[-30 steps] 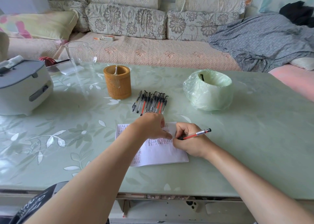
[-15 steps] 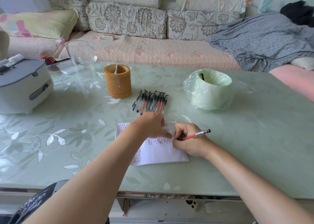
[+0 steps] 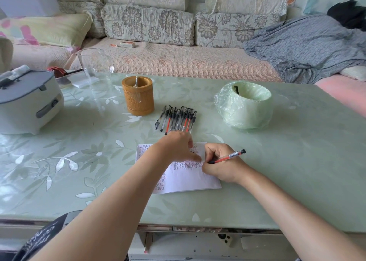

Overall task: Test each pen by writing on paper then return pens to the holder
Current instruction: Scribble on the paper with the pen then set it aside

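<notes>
One bamboo pen holder (image 3: 138, 98) stands just left of roughly ten capped pens (image 3: 176, 120) laid in a row; nearer, the left hand (image 3: 176, 147) presses flat-fingered on one written sheet of paper (image 3: 188, 179), and the right hand (image 3: 221, 166) grips one red pen (image 3: 227, 157), tip on that sheet.

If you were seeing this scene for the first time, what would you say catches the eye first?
Near the middle of the green table, the right hand grips a red pen over a written-over sheet of paper that the left hand presses flat. Just beyond lies a row of pens, with a bamboo pen holder to their left.
</notes>
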`<move>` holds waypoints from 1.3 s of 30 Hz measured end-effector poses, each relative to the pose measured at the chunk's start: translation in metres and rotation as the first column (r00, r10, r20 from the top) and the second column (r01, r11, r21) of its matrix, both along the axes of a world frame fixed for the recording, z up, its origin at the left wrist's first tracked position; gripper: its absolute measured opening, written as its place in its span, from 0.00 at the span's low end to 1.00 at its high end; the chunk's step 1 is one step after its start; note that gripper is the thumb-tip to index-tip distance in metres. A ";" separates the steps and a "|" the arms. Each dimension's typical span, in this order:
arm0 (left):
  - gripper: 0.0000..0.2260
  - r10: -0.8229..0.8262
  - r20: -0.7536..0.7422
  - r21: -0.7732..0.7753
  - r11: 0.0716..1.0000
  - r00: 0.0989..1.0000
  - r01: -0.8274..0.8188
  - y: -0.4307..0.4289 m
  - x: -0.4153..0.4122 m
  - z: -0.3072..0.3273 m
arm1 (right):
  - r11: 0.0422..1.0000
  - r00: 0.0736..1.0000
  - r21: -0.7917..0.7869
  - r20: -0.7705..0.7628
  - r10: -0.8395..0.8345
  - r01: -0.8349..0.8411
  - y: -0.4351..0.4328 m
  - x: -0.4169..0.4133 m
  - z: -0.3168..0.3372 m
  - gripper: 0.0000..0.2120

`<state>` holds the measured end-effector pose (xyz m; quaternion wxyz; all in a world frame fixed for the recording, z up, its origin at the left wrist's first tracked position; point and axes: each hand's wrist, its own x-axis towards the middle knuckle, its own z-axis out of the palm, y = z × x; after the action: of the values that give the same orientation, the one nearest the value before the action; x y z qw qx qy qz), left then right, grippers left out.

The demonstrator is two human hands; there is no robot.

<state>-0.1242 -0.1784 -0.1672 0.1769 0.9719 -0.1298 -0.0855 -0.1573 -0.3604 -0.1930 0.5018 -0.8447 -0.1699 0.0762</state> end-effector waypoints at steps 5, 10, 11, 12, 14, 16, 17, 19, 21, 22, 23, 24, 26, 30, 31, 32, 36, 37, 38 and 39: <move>0.23 -0.036 -0.035 -0.009 0.999 0.999 0.036 0.005 0.000 0.004 | 0.977 0.994 0.186 -0.044 -0.099 0.105 -0.002 0.005 0.000 0.14; 0.15 -0.097 -0.106 -0.043 0.995 0.990 0.093 0.022 0.001 0.013 | 0.964 0.985 0.212 -0.098 -0.142 0.160 0.000 0.006 0.005 0.13; 0.13 -0.104 -0.099 -0.044 0.994 0.990 0.100 0.024 0.000 0.015 | 0.966 0.985 0.201 -0.090 -0.148 0.163 0.000 0.007 0.007 0.14; 0.11 -0.106 -0.093 -0.047 0.994 0.990 0.102 0.025 0.000 0.015 | 0.967 0.986 0.201 -0.087 -0.141 0.156 0.000 0.008 0.010 0.15; 0.08 -0.105 -0.078 -0.059 0.993 0.991 0.101 0.026 -0.002 0.016 | 0.949 0.979 0.273 -0.163 -0.118 0.160 0.001 0.013 0.015 0.18; 0.05 -0.102 -0.054 -0.075 0.992 0.993 0.098 0.026 -0.002 0.016 | 0.917 0.956 0.350 -0.278 -0.094 0.193 0.003 0.016 0.021 0.20; 0.04 -0.101 -0.040 -0.084 0.992 0.994 0.097 0.026 -0.002 0.016 | 0.914 0.953 0.354 -0.288 -0.094 0.197 0.004 0.017 0.024 0.21; 0.04 -0.092 -0.010 -0.093 0.991 0.996 0.091 0.028 -0.001 0.018 | 0.913 0.960 0.366 -0.267 -0.080 0.178 0.005 0.017 0.031 0.21; 0.05 -0.072 0.008 -0.097 0.993 0.997 0.072 0.031 0.000 0.020 | 0.932 0.974 0.326 -0.206 -0.096 0.161 0.004 0.018 0.035 0.19; 0.05 -0.058 0.010 -0.103 0.993 0.998 0.058 0.033 0.001 0.020 | 0.955 0.982 0.251 -0.146 -0.122 0.156 0.003 0.019 0.035 0.16; 0.06 -0.046 0.011 -0.109 0.993 0.999 0.047 0.034 0.001 0.021 | 0.976 0.987 0.156 -0.081 -0.140 0.151 0.003 0.021 0.035 0.14; 0.06 -0.044 0.015 -0.112 0.993 0.999 0.045 0.035 0.002 0.021 | 0.987 0.989 0.060 -0.021 -0.146 0.147 0.003 0.023 0.034 0.13; 0.06 -0.042 0.034 -0.121 0.992 0.999 0.046 0.036 0.002 0.022 | 0.983 0.987 -0.095 0.059 -0.152 0.157 0.004 0.024 0.034 0.14; 0.06 -0.029 0.053 -0.137 0.990 0.998 0.036 0.040 0.000 0.025 | 0.901 0.964 -0.364 0.203 -0.169 0.235 0.006 0.019 0.039 0.08; 0.06 -0.029 0.053 -0.135 0.990 0.998 0.036 0.040 -0.001 0.025 | 0.890 0.963 -0.390 0.215 -0.163 0.238 0.007 0.018 0.040 0.08; 0.06 -0.029 0.053 -0.136 0.990 0.998 0.036 0.041 -0.001 0.026 | 0.883 0.962 -0.405 0.224 -0.157 0.238 0.008 0.018 0.041 0.08; 0.06 -0.027 0.039 -0.144 0.989 0.999 0.033 0.040 -0.003 0.028 | 0.879 0.966 -0.429 0.233 -0.114 0.208 0.010 0.017 0.042 0.08; 0.06 -0.029 0.038 -0.142 0.989 0.999 0.034 0.038 -0.004 0.029 | 0.883 0.967 -0.424 0.232 -0.106 0.199 0.011 0.018 0.042 0.08; 0.07 -0.034 0.039 -0.140 0.989 0.999 0.039 0.037 -0.005 0.030 | 0.890 0.968 -0.417 0.234 -0.093 0.187 0.012 0.018 0.041 0.08; 0.07 -0.042 0.040 -0.139 0.989 0.998 0.047 0.034 -0.006 0.031 | 0.897 0.970 -0.410 0.234 -0.074 0.167 0.013 0.018 0.041 0.09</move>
<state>-0.1307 -0.1440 -0.1360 0.2405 0.9553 -0.1603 -0.0621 -0.1395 -0.3478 -0.1516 0.2876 -0.9461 -0.1488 -0.0104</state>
